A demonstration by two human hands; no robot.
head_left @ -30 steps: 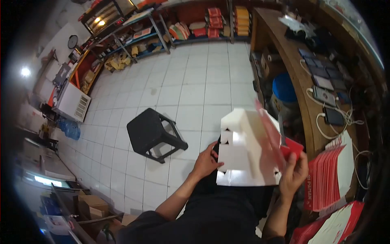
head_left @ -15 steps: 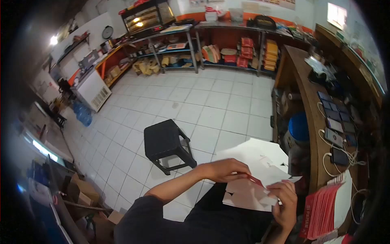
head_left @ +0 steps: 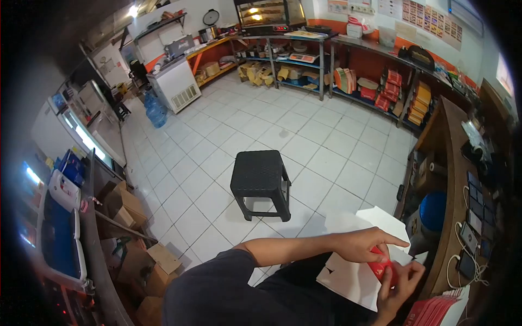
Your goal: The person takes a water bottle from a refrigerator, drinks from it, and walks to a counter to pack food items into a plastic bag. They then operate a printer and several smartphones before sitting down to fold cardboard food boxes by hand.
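Observation:
A red-and-white cardboard box (head_left: pixel 382 270), partly folded, is between my two hands over my lap. My left hand (head_left: pixel 363 244) reaches across from the left. Its index finger points out to the right while the other fingers grip the red panel. From the lower right, my right hand (head_left: pixel 401 282) pinches the same red part between thumb and fingers. Beneath them a white cardboard sheet (head_left: pixel 348 282) rests on my lap, and more white cardboard (head_left: pixel 385 217) with cut flaps lies just beyond. The hands hide some of the folds.
A black plastic stool (head_left: pixel 258 174) stands on the tiled floor ahead. To my right, a wooden counter (head_left: pixel 448 146) carries phones and white cables. A stack of red cartons (head_left: pixel 435 311) is at lower right. Open brown boxes (head_left: pixel 128 206) sit at left.
The view has turned left. My left hand has moved over the red panel with its index finger now extended, and the red printed side has come up between both hands.

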